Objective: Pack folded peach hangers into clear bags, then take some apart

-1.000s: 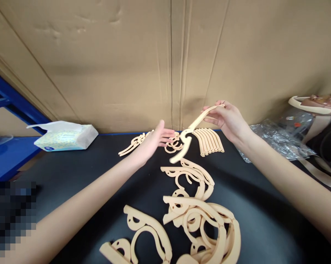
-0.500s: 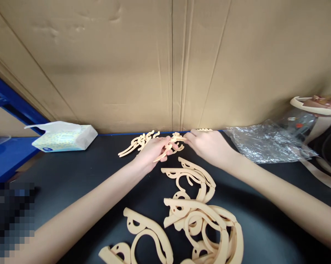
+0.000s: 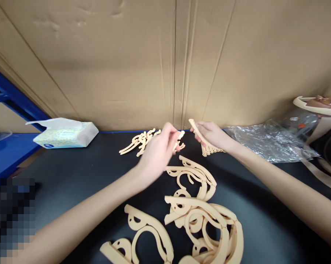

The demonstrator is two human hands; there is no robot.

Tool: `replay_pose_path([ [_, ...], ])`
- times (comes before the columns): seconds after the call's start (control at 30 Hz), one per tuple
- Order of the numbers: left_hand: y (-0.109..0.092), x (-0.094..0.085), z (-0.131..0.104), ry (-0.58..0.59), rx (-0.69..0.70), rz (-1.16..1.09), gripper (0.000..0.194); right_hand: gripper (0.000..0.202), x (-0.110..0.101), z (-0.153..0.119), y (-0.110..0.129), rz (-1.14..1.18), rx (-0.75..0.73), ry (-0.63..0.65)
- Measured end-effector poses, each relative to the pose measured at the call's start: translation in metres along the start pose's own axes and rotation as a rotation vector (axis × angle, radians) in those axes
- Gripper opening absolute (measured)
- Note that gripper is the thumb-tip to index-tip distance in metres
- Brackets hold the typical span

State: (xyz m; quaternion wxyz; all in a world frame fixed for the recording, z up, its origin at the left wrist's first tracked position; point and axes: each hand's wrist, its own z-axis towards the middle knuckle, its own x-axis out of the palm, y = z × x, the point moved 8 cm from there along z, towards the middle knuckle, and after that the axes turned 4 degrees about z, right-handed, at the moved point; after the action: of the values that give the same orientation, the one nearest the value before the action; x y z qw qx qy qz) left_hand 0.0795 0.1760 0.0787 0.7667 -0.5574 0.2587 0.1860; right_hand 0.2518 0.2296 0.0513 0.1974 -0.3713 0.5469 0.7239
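Observation:
Over the middle of the black table, my left hand [image 3: 161, 148] is closed on a small beige plastic hanger part [image 3: 181, 135], mostly covered by my fingers. To its right, my right hand [image 3: 211, 133] grips a slim beige hanger arm [image 3: 193, 125], tilted with one end pointing up. Below my right hand lies a row of similar hanger arms [image 3: 209, 150]. Left of my left hand is a loose heap of curved hook pieces [image 3: 140, 140]. Nearer to me lie folded beige hangers, some in an overlapping pile [image 3: 221, 216], others at the front left [image 3: 151, 220].
A tissue pack [image 3: 67, 135] stands at the back left beside a blue frame [image 3: 13, 95]. Crumpled clear plastic [image 3: 269, 143] and a bag with a strap [image 3: 319, 106] lie at the right. Cardboard [image 3: 121, 66] walls off the back of the black table [image 3: 80, 176].
My right hand has lifted and turned, with a hanger arm now showing in it and the row beneath uncovered. My left hand has turned and risen slightly, still holding a beige part.

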Motion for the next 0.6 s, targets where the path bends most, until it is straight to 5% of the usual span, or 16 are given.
replay_pose_path([
  [0.17, 0.041, -0.054, 0.043, -0.133, -0.067, 0.251, 0.017, 0.023, -0.040, 0.001, 0.006, 0.075, -0.123, -0.180],
  [0.33, 0.069, -0.063, 0.054, -0.107, -0.077, 0.419, 0.008, 0.012, -0.041, -0.015, 0.033, -0.083, -0.220, -0.210],
  [0.4, 0.059, -0.050, 0.048, 0.026, -0.024, 0.429, 0.016, 0.008, -0.030, -0.019, 0.040, -0.178, -0.245, -0.162],
  [0.53, 0.028, -0.005, 0.014, 0.548, 0.063, 0.383, 0.028, 0.019, -0.005, -0.022, 0.044, -0.364, -0.298, -0.024],
  [0.6, 0.020, 0.010, -0.005, 0.710, 0.065, 0.398, 0.029, 0.020, 0.005, -0.022, 0.041, -0.453, -0.318, 0.039],
])
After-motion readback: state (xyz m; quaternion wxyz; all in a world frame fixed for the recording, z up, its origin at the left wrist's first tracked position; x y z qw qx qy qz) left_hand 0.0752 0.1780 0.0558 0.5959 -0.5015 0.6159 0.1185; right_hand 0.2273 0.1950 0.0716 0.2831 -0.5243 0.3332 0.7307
